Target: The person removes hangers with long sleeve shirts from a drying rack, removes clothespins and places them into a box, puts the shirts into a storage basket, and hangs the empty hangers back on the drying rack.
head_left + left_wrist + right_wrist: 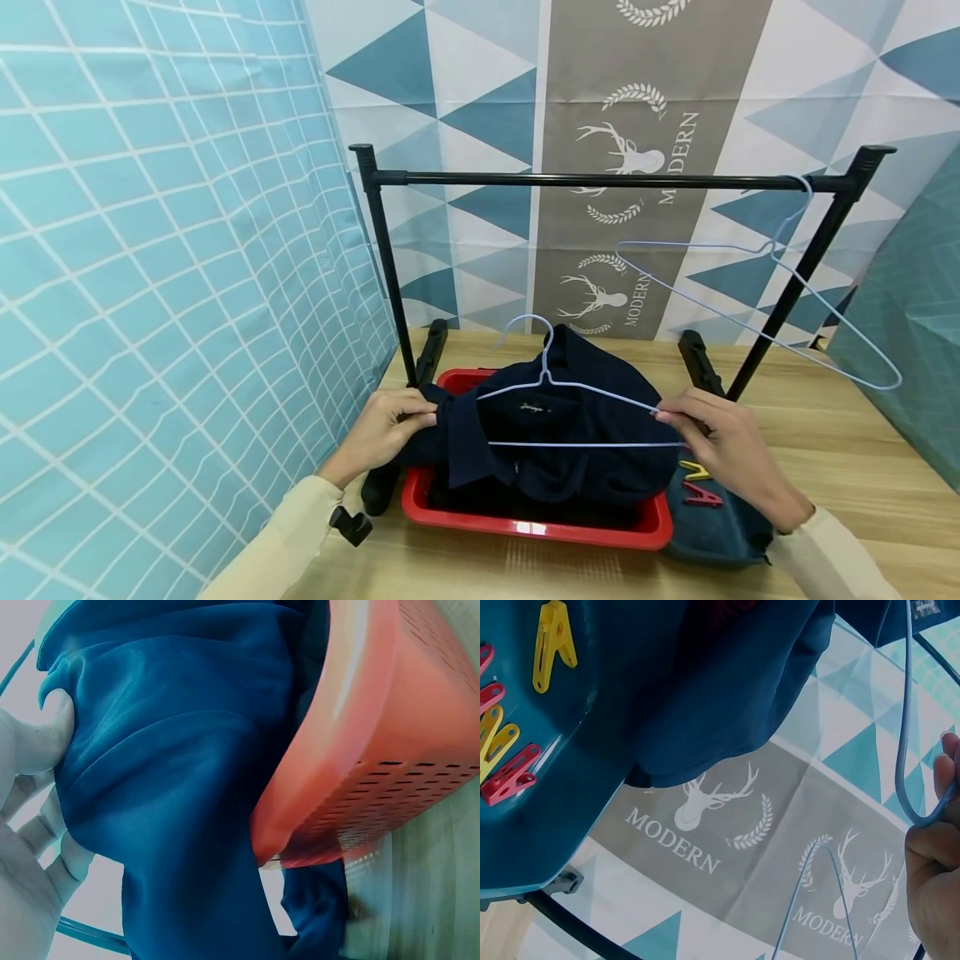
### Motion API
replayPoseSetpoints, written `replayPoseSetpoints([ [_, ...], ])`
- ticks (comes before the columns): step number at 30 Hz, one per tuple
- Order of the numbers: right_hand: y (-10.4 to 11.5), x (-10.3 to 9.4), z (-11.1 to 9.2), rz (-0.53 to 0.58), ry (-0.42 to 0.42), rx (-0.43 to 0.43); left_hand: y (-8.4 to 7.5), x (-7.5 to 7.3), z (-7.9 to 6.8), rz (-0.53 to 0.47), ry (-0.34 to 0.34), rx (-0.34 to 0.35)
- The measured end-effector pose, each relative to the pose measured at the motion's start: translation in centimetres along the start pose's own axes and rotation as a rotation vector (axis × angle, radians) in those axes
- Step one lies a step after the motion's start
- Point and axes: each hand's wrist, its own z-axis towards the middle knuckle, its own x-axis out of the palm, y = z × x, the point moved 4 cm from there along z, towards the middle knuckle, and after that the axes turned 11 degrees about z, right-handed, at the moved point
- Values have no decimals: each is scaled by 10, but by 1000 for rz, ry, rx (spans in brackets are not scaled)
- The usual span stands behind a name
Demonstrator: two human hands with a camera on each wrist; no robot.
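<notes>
A dark navy collared shirt [622, 471] lies bunched over the red basket [480, 518], its collar and neck label facing up. The left end of a light blue wire hanger [596, 388] runs inside the shirt's left-hand shoulder, while its hook stands up at the collar. My left hand [382, 429] pinches the shirt cloth at that shoulder, thumb on top in the left wrist view. With thumb and fingers, my right hand [723, 446] grips the hanger's bare right end. The right wrist view shows this bent wire end [919, 817] between the fingers.
A black clothes rack [555, 179] stands behind the basket, with a second blue hanger [697, 244] hooked at its right. A dark teal tub [555, 832] right of the basket holds several yellow and red clothes pegs [702, 496]. A blue checked wall covering [187, 275] rises at the left.
</notes>
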Motion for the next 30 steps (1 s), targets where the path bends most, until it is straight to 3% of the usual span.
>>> replayPoseSetpoints([
  [23, -9, -18, -10, -28, -34, 51, 12, -3, -13, 58, -35, -51],
  [30, -17, -30, -17, -66, -55, 91, 18, -1, -19, 58, 0, -127],
])
